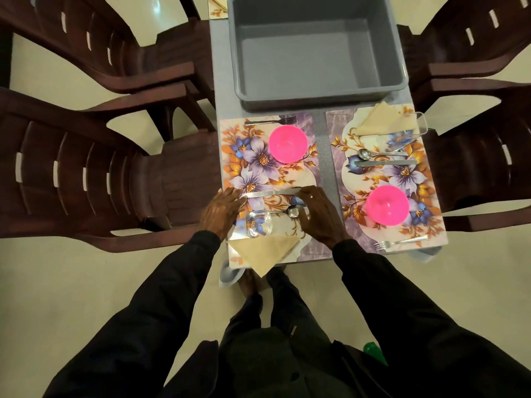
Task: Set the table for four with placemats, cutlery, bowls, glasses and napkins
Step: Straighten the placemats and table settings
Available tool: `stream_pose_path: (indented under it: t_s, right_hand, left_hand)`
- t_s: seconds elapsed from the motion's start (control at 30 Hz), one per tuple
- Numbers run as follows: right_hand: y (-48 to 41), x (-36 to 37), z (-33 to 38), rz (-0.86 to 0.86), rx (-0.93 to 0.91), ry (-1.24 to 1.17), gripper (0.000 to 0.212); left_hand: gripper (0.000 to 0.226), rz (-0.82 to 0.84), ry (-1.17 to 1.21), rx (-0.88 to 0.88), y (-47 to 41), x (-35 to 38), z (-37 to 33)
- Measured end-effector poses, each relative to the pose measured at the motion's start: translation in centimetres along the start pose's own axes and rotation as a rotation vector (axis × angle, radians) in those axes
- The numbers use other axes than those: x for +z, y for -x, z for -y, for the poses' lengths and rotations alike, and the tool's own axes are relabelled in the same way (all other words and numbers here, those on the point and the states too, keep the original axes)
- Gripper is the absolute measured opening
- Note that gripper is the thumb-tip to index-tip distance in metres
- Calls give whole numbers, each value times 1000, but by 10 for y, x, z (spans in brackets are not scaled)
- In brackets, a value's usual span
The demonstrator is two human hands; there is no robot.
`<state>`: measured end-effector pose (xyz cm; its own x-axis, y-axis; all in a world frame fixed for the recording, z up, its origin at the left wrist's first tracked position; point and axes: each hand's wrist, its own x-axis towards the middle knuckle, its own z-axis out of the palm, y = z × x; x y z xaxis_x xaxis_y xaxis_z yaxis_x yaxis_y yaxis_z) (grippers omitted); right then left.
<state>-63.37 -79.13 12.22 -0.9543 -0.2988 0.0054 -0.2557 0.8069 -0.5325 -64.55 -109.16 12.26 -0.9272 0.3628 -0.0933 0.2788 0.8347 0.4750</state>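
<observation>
While knife (271, 193) lies crosswise, blade seemingly leftward, left hand (219, 211) touches it flat-fingered, right hand (319, 216) grip unclear

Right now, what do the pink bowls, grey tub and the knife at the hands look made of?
Round pink bowls: plastic, likely; saturated, slightly translucent glow, soft sheen.
Rectangular grey tub: moulded plastic, matte; rounded corners, rolled rim.
Silver table knife, with the left hand and right hand at its ends: metal, probably stainless steel; bright mirror-like glints.
</observation>
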Motion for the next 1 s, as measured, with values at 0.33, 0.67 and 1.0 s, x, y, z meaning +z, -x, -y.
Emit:
stream_pose_path:
  t_s: [0.33,0.67,1.0]
  right_hand:
    - [3,19,-1,-1,51,-5,31]
    - [-8,14,-1,-74,108,19,28]
    - [46,27,23,-128,146,10,35]
  left_hand:
    - [35,-80,125,-6,35,-8,-2]
    - [77,85,459,-205,62,-17,-24]
    - [62,111,549,-260,44,-17,-54]
